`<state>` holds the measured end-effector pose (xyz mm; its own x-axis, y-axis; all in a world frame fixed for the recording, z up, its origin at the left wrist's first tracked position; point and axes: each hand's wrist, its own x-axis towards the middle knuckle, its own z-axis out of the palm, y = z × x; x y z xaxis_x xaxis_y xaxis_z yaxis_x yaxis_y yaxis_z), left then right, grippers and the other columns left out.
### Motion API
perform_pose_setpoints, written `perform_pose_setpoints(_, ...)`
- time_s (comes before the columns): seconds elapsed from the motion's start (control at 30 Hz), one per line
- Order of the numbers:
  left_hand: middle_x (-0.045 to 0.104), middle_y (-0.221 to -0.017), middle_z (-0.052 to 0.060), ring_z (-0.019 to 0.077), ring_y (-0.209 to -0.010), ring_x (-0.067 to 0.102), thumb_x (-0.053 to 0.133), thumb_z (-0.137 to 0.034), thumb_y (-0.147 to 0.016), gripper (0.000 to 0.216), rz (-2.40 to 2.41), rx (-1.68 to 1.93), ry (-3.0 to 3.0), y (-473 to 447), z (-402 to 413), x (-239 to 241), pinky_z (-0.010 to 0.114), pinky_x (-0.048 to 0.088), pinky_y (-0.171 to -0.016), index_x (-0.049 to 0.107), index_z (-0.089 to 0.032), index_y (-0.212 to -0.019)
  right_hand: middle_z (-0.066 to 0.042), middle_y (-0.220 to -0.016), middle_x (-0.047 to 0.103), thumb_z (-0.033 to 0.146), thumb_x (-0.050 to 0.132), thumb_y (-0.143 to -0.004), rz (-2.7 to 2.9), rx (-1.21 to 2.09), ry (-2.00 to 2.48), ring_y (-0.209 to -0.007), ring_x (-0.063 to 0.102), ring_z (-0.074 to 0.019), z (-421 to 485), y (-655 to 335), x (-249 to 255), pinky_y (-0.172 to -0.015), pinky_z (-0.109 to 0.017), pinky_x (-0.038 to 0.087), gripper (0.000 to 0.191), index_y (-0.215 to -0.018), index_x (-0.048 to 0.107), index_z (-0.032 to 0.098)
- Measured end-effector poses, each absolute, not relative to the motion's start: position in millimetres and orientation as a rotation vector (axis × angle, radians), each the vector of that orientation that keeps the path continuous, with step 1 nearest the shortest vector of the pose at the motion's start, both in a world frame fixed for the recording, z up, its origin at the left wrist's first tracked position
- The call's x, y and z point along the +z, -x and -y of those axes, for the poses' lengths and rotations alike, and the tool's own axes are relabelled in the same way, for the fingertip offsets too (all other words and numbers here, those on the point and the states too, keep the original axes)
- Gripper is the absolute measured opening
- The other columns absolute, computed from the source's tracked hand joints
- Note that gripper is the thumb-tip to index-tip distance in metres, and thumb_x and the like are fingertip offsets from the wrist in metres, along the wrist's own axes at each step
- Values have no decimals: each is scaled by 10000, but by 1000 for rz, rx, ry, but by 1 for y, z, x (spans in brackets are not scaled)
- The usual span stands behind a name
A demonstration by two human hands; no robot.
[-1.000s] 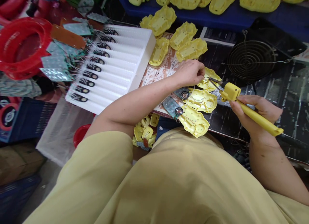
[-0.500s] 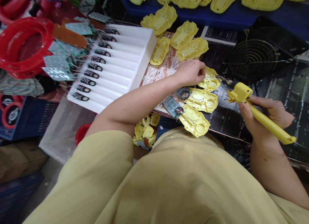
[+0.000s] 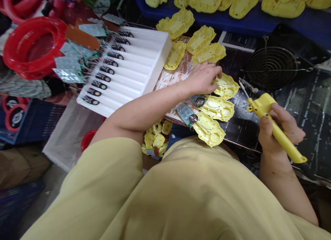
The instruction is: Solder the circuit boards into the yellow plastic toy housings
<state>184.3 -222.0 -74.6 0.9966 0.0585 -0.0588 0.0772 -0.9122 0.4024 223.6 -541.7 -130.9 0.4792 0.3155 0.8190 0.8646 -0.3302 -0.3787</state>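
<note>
My left hand (image 3: 203, 78) rests on the top one of three yellow plastic shells (image 3: 227, 87) lined up on the bench, fingers curled and pinching at its left edge; what they pinch is too small to see. The middle shell (image 3: 218, 108) and the nearest shell (image 3: 209, 129) each have a small round speaker and a green circuit board (image 3: 184, 113) wired beside them. My right hand (image 3: 279, 129) is wrapped round the yellow handle of a soldering iron (image 3: 271, 119). Its metal tip points up-left, a short way right of the top shell.
A white foam tray (image 3: 139, 66) with several black-ended parts in its grooves lies left. More yellow shells (image 3: 201, 40) sit behind, and others on a blue surface (image 3: 248, 19). A round wire grille (image 3: 271, 66) is at right; red plastic rings (image 3: 31, 47) at far left.
My right hand has drawn the soldering iron back to the right and down, its tip leaving the top shell. My left hand stays on that shell.
</note>
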Motion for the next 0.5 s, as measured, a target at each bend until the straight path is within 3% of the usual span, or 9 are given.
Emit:
perform_pose_setpoints(0.1,623,-1678,136,387,-1597,548,729,-473,-918,804,55,-148,-2714,-167,194,-63,517,418,-1352,573,-246,-1672,-60,-970,859,461,743,-1104,981,-893,1850,-736,813,-174,540,-226,-135,-732,-253,658,328,-1225,830,169)
perform_pose_setpoints(0.23,331,-1907,118,461,-1758,315,802,-735,-833,1133,232,-564,-2688,-134,174,-54,587,320,-1409,397,-291,-1794,-62,-914,847,438,740,-1101,960,-933,1816,-706,798,-175,542,-230,-139,-708,-257,632,312,-1205,836,159)
perform_pose_setpoints(0.33,201,-1949,141,498,-1788,210,823,-819,-783,1231,282,-723,-2703,-107,179,-56,611,284,-1425,390,-278,-1801,-65,-908,840,416,756,-1086,979,-927,1798,-695,786,-176,545,-233,-144,-677,-262,607,300,-1213,834,155)
perform_pose_setpoints(0.5,113,-1963,152,529,-1796,147,844,-809,-769,1274,284,-729,-2790,-78,191,-58,684,198,-1440,346,-291,-1822,-56,-863,822,453,755,-1080,954,-928,1763,-663,765,-176,547,-233,-146,-640,-277,586,326,-1181,846,156)
